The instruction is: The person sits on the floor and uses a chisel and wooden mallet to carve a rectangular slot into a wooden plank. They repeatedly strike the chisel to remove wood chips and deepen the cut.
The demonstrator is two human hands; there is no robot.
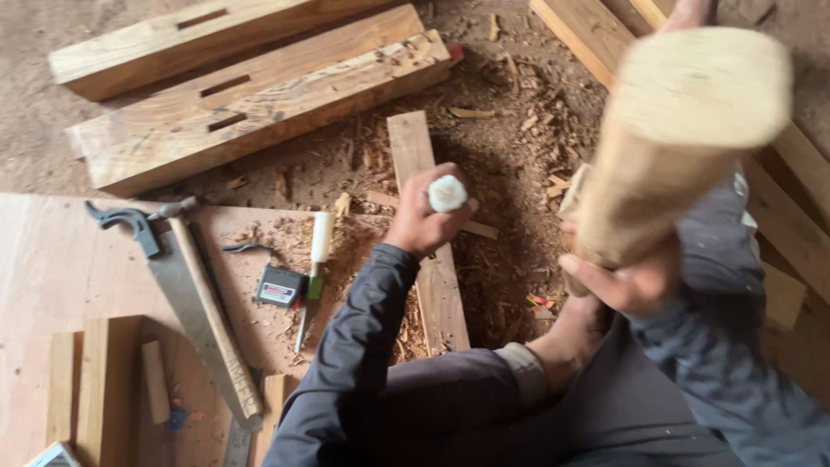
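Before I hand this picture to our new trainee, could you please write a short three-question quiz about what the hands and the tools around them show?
1. True or false: the left hand grips a white-capped chisel handle standing on the narrow plank.
2. What does the right hand hold? A) the handsaw B) the wooden mallet C) the tape measure
3. Fill in: the spare chisel lies just to the ____ of the tape measure in the picture.

Key: 1 true; 2 B; 3 right
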